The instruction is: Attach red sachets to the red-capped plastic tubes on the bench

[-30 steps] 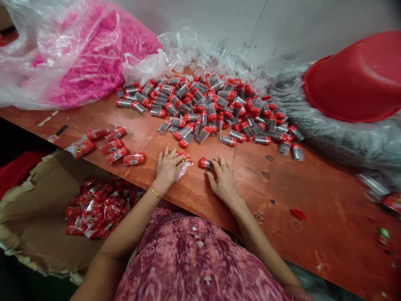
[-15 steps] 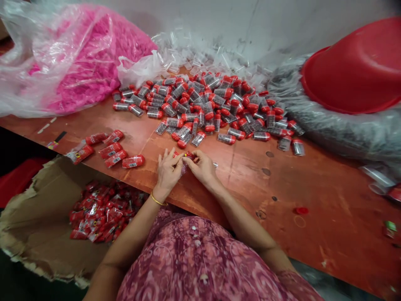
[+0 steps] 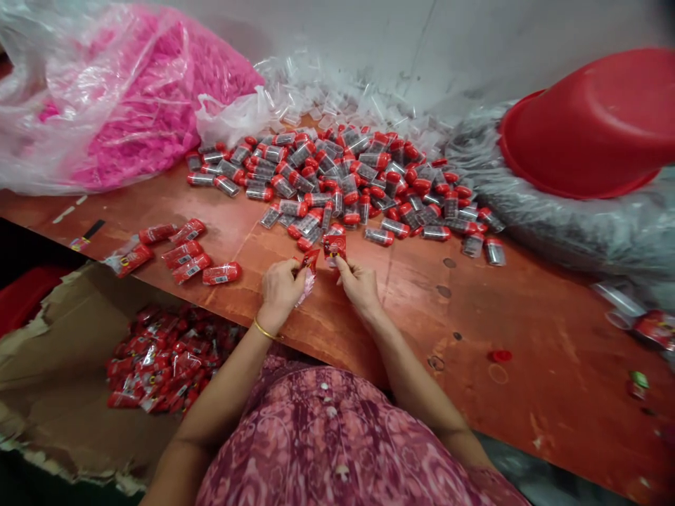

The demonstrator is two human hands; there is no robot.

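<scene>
My left hand (image 3: 282, 288) is closed, pinching a glossy red printed sleeve (image 3: 311, 267) with a clear lower part, just over the table's front edge. To its right, my right hand (image 3: 358, 284) grips a flat red printed wrapper (image 3: 335, 246) between thumb and fingers. The two pieces are apart, with a small gap between them. Beyond the hands lies a heap of small clear containers (image 3: 316, 179) with red caps and dark contents. On the left, several containers in red printed wrapping (image 3: 221, 273) rest on the table.
An open cardboard box (image 3: 58, 372) below the table edge holds many red wrapped packs (image 3: 163, 358). A bag of pink pieces (image 3: 152, 91) stands back left. At right, a red tub (image 3: 585, 119) rests on a plastic bag (image 3: 532, 218). A red cap (image 3: 500, 355) lies on the table (image 3: 401, 330).
My hands were close together over small red pieces and have drawn apart. Each now holds its own red printed piece. The view has shifted slightly.
</scene>
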